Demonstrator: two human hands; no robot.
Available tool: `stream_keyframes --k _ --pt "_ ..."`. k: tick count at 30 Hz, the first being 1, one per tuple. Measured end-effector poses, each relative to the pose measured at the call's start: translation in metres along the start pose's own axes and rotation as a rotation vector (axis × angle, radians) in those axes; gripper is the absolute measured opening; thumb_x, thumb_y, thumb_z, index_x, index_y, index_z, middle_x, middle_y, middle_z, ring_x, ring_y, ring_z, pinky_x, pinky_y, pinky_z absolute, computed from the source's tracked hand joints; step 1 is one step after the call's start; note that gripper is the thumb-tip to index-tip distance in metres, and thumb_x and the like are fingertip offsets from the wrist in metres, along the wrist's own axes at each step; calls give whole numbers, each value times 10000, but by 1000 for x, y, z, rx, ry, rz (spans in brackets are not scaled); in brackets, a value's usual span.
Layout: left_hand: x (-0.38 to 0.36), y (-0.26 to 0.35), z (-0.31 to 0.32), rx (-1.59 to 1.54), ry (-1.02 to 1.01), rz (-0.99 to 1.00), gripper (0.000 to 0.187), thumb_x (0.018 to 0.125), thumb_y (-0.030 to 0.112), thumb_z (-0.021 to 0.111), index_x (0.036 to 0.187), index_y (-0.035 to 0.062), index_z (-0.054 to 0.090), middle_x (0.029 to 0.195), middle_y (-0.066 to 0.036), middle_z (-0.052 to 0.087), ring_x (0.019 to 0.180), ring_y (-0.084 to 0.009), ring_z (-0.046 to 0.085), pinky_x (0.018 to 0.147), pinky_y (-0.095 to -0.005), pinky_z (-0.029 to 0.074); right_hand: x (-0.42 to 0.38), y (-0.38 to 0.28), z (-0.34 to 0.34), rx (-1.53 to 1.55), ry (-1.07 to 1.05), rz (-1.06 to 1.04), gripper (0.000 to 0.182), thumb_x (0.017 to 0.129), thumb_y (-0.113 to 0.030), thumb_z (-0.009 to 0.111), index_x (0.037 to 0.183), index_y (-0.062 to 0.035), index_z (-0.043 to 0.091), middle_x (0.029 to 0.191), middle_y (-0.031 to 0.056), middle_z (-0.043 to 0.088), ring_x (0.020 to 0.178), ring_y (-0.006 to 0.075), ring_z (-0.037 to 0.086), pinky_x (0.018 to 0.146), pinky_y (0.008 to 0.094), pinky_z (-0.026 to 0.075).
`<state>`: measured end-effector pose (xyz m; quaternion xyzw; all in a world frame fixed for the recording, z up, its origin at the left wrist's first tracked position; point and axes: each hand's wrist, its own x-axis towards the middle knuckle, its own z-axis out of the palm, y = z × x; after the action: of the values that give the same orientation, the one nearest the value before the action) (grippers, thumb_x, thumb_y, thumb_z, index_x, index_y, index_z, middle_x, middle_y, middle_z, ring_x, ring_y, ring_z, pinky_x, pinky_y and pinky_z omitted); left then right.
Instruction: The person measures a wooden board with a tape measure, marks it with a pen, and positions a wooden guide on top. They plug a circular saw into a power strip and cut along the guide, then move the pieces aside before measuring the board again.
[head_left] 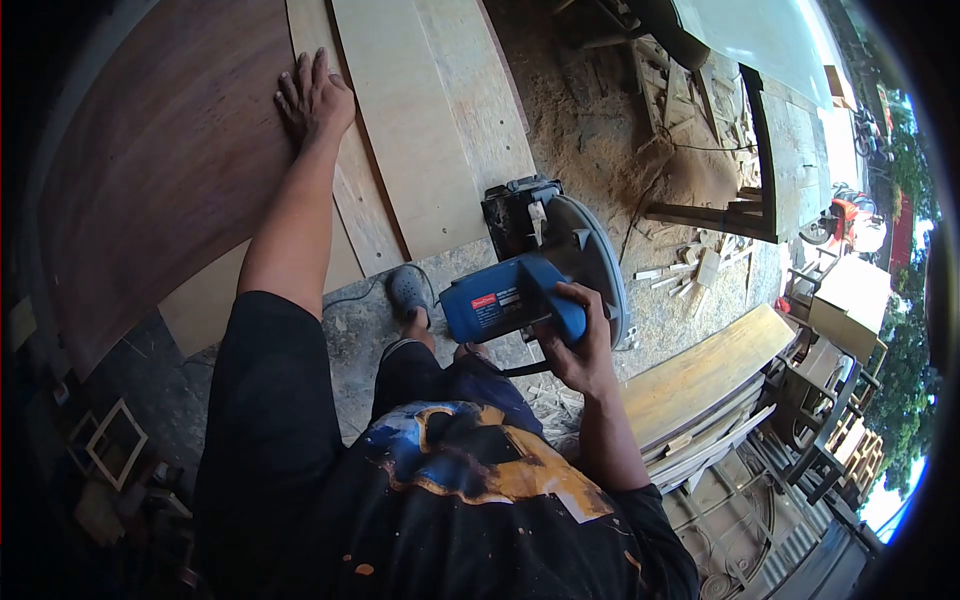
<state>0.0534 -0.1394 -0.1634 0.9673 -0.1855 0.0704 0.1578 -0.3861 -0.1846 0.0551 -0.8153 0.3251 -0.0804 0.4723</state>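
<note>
My right hand [580, 345] is wrapped round the handle of a blue circular saw [500, 300], with its round guard on the right side. The saw's base is at the near edge of a pale plywood sheet [415, 130]. My left hand [318, 98] lies with spread fingers on a narrow wooden strip [362, 200], between the pale sheet and a reddish-brown panel [170, 130]. Whether the blade touches wood is hidden.
Below the boards is my foot in a grey clog [408, 290], beside a dark cable. Sawdust and offcuts [690, 275] cover the ground. Stacked boards [700, 380] lie at right, a wooden-framed table [795, 160] stands beyond, and small frames [117, 443] are at lower left.
</note>
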Motion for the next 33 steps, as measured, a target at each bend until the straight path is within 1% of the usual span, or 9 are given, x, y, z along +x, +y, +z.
stream_keyframes --k 1,5,6,9,12,21,26,29,33 --pt "0 -1 3 -1 32 13 511 957 300 346 1467 292 321 1555 -7 239 1438 -363 143 1157 -539 84 0 1 1 37 -14 26 513 786 -103 715 1233 -16 481 1139 169 566 1029 264 589 878 343 462" --pt "1 -3 4 7 21 19 511 953 309 352 1464 292 331 1552 -12 244 1438 -356 147 1161 -534 78 5 1 3 64 -27 23 524 739 -21 666 1231 -13 486 1130 166 575 975 253 616 850 336 480" --pt "2 -4 5 -7 28 20 515 949 314 364 1462 292 336 1549 -14 247 1438 -357 148 1164 -530 71 8 -1 4 25 -9 -5 514 737 0 644 1227 -23 491 1081 162 603 906 237 641 808 329 497" --pt "3 -5 7 -7 44 34 506 960 315 326 1466 306 324 1556 -8 239 1439 -341 157 1159 -534 86 12 -4 1 83 -70 82 534 709 1 634 1218 -54 482 1014 165 633 846 286 682 753 340 520" --pt "2 -6 8 8 43 35 510 956 316 330 1466 312 321 1557 -4 237 1439 -341 157 1160 -530 88 18 -9 1 54 -52 58 507 718 9 623 1202 -61 489 980 155 639 812 268 689 733 334 522" --pt "3 -7 9 16 53 42 515 953 323 343 1467 318 317 1555 1 244 1438 -341 161 1160 -530 99 41 -6 7 35 -3 -31 479 745 -10 626 1204 -61 498 998 161 636 846 317 686 752 347 522" --pt "2 -8 8 0 71 56 516 952 323 344 1467 321 316 1551 2 253 1435 -343 168 1158 -531 109 56 -10 8 97 -46 35 468 745 -25 640 1191 -56 500 993 167 638 861 331 683 765 365 522" --pt "5 -8 8 15 54 51 517 950 321 339 1466 323 316 1550 2 256 1433 -346 174 1158 -531 113 69 -12 11 75 -1 -50 466 746 -24 633 1191 -60 500 990 168 639 859 336 683 767 366 522" --pt "5 -13 14 -13 75 66 519 944 316 340 1463 320 324 1543 -2 273 1429 -351 185 1156 -537 113 84 -17 13 36 0 -77 458 756 -30 627 1194 -63 497 889 158 656 794 293 695 726 350 530"
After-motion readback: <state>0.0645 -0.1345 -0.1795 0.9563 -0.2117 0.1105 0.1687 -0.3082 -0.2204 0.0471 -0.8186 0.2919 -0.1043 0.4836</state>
